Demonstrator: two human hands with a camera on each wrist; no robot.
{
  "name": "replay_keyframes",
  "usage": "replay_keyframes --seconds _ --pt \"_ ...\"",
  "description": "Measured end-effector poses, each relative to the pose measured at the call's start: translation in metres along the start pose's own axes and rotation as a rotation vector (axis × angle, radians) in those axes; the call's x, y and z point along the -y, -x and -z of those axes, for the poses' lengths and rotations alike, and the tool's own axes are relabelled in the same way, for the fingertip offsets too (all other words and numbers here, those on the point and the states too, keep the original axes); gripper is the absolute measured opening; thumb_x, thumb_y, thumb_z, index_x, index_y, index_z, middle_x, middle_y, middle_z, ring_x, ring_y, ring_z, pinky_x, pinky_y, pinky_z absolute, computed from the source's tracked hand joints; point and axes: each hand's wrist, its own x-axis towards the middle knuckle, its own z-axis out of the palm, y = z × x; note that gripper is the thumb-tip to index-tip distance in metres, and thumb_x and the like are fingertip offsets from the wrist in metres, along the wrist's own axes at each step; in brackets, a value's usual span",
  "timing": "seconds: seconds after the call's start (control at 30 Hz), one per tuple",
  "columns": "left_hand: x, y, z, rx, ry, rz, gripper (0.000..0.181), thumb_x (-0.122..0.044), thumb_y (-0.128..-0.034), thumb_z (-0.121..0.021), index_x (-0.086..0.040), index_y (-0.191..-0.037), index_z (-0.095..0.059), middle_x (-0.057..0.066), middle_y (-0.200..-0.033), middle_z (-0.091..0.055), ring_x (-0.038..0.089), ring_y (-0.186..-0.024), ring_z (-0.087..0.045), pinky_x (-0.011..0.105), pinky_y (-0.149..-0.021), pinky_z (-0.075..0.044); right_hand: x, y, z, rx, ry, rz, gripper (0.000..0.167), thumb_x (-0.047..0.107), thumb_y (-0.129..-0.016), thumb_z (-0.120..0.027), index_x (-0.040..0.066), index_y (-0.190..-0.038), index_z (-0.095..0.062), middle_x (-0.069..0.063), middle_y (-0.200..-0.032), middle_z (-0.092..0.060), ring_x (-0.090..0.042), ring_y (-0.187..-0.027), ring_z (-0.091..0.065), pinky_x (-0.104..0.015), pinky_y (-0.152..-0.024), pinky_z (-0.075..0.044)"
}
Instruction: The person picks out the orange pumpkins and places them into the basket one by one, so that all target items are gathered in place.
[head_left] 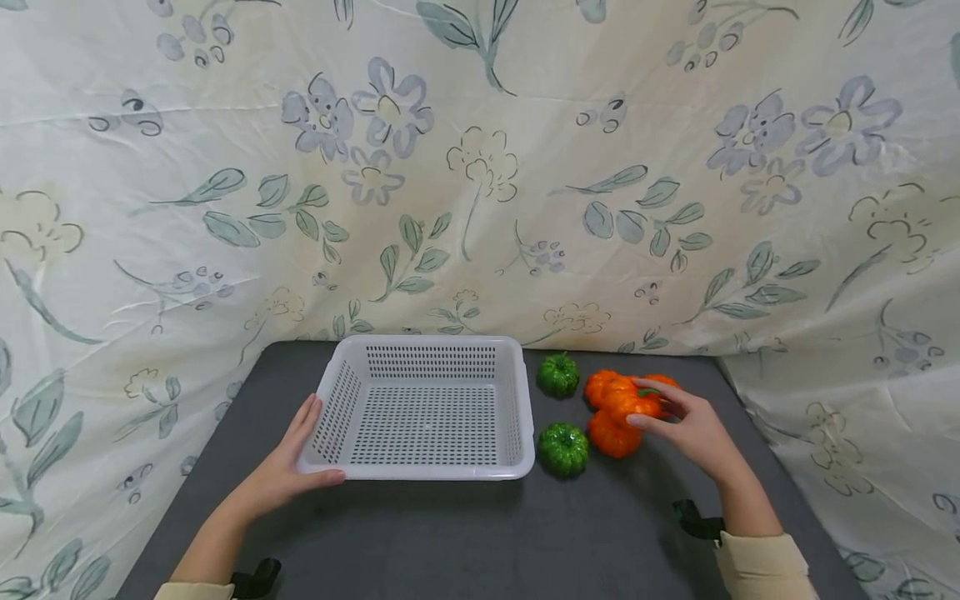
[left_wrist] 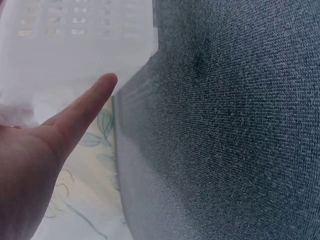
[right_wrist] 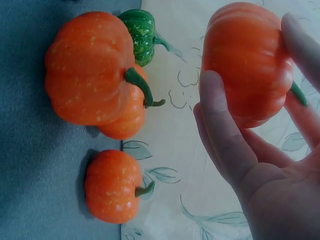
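A small orange pumpkin [head_left: 626, 403] with a green stem is held between the thumb and fingers of my right hand [head_left: 693, 427], above other pumpkins. In the right wrist view, the fingers curve around this pumpkin [right_wrist: 246, 62], apart from those on the table. At the left, my left hand [head_left: 279, 467] touches the near left corner of a white plastic basket [head_left: 427, 472]. Its fingers lie along the left side, and its straight thumb reaches along the front. The left wrist view shows the thumb [left_wrist: 87, 107] against the basket wall [left_wrist: 65, 60]; the other fingers are mostly hidden there.
On the dark grey tabletop [head_left: 480, 542], two green pumpkins [head_left: 564, 450] stand right of the basket. Several orange pumpkins [head_left: 613, 437] sit beneath and around my right hand. A floral cloth [head_left: 480, 208] hangs behind the table.
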Motion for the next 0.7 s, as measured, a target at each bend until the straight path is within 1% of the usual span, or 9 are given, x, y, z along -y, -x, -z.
replay_keyframes --seconds 0.2,0.4,0.5,0.63,0.7 --pt "0.001 -0.002 0.001 0.011 0.008 0.006 0.122 -0.021 -0.0771 -0.086 -0.013 -0.163 0.0 0.006 -0.169 0.017 0.051 -0.15 0.007 0.077 -0.106 -0.008 0.003 -0.001 -0.004 0.008 -0.009 0.02 0.069 0.053 -0.086 -0.075 0.023 -0.146 -0.055 -0.011 -0.151 -0.05 -0.038 -0.128 -0.053 -0.06 -0.1 -0.044" --pt "0.003 -0.003 0.0 0.009 0.005 0.008 0.122 -0.021 -0.0769 -0.086 -0.016 -0.164 0.0 0.005 -0.17 0.016 0.051 -0.151 0.006 0.077 -0.106 -0.01 0.007 -0.004 -0.009 0.012 -0.017 0.062 0.066 0.049 -0.087 -0.076 0.025 -0.145 -0.055 -0.008 -0.149 -0.053 -0.035 -0.126 -0.057 -0.058 -0.099 -0.046" --pt "0.005 -0.003 -0.001 0.01 0.002 0.013 0.122 -0.021 -0.0768 -0.086 -0.016 -0.164 0.0 0.005 -0.17 0.016 0.05 -0.151 0.005 0.077 -0.106 -0.011 0.009 -0.006 -0.011 0.02 -0.026 0.071 0.064 0.048 -0.087 -0.076 0.028 -0.144 -0.056 -0.007 -0.148 -0.054 -0.033 -0.125 -0.058 -0.054 -0.097 -0.048" --pt "0.006 -0.001 -0.001 0.002 0.001 0.009 0.122 -0.022 -0.0767 -0.086 -0.015 -0.164 -0.001 0.005 -0.17 0.015 0.05 -0.151 0.005 0.076 -0.106 -0.011 0.012 -0.01 -0.015 0.035 -0.042 0.082 0.063 0.048 -0.086 -0.077 0.031 -0.144 -0.056 -0.009 -0.145 -0.055 -0.032 -0.122 -0.059 -0.046 -0.091 -0.05" --pt "0.006 -0.001 -0.001 -0.002 -0.003 0.006 0.121 -0.022 -0.077 -0.086 -0.015 -0.164 -0.001 0.005 -0.17 0.015 0.05 -0.151 0.005 0.076 -0.106 -0.011 0.014 -0.013 -0.018 0.042 -0.047 0.089 0.064 0.048 -0.086 -0.077 0.031 -0.144 -0.056 -0.011 -0.143 -0.056 -0.033 -0.12 -0.06 -0.044 -0.089 -0.051"
